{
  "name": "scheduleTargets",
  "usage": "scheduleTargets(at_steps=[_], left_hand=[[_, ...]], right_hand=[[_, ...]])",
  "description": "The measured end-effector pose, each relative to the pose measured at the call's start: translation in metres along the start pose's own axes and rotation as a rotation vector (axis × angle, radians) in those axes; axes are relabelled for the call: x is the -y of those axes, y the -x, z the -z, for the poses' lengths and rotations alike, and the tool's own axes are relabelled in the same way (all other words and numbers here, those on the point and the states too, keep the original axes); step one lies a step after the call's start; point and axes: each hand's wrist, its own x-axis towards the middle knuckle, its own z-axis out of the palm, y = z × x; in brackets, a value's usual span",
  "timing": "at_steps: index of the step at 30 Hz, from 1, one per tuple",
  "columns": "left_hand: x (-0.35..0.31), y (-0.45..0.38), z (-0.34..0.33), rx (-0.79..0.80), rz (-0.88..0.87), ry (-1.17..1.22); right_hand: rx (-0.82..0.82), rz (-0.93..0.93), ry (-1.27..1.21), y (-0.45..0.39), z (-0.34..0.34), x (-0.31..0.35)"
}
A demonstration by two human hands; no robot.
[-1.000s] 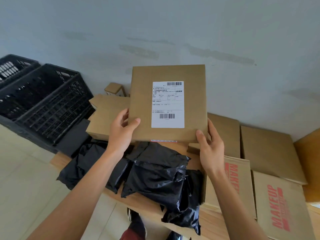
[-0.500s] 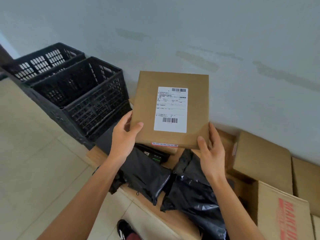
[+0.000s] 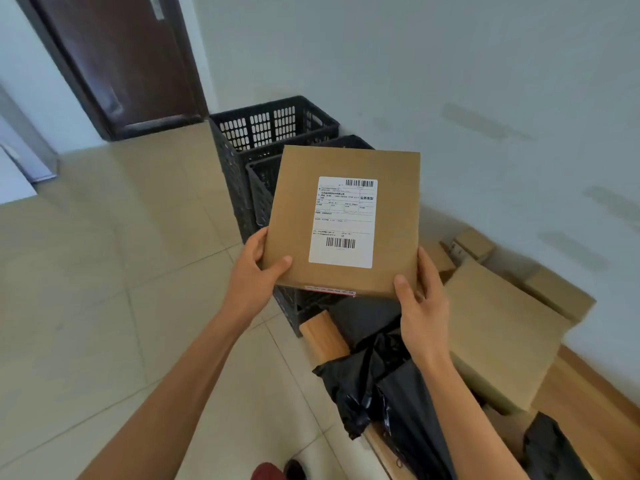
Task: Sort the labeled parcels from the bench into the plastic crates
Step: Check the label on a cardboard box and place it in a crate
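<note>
My left hand (image 3: 254,271) and right hand (image 3: 420,306) gripped the labeled parcel (image 3: 346,223) by its lower corners, label up, above the bench (image 3: 323,336). Just beyond my fingertips stood two black crates (image 3: 277,133). Carry step, I judged; next, choose a crate and lower it in.

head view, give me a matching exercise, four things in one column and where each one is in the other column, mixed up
Things:
1. labeled flat box
2. black plastic crates
3. black poly bags
4. dark door

Places:
A. far left, in the back corner of the room
B. lying on the wooden bench, below the right hand
C. held up between the left hand and the right hand
D. on the floor against the wall, behind the held box

Pairs: 1-C, 2-D, 3-B, 4-A
</note>
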Motion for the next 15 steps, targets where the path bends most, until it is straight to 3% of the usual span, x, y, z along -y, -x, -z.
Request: scheduleTargets(at_steps=[9, 15], left_hand=[[0.032, -0.038, 0.103, -0.177, 0.039, -0.028], [0.043, -0.092, 0.134, -0.208, 0.071, -0.067]], right_hand=[[0.182, 0.077, 0.028, -0.046, -0.124, 0.013], [0.200, 0.049, -0.014, -0.087, -0.189, 0.004]])
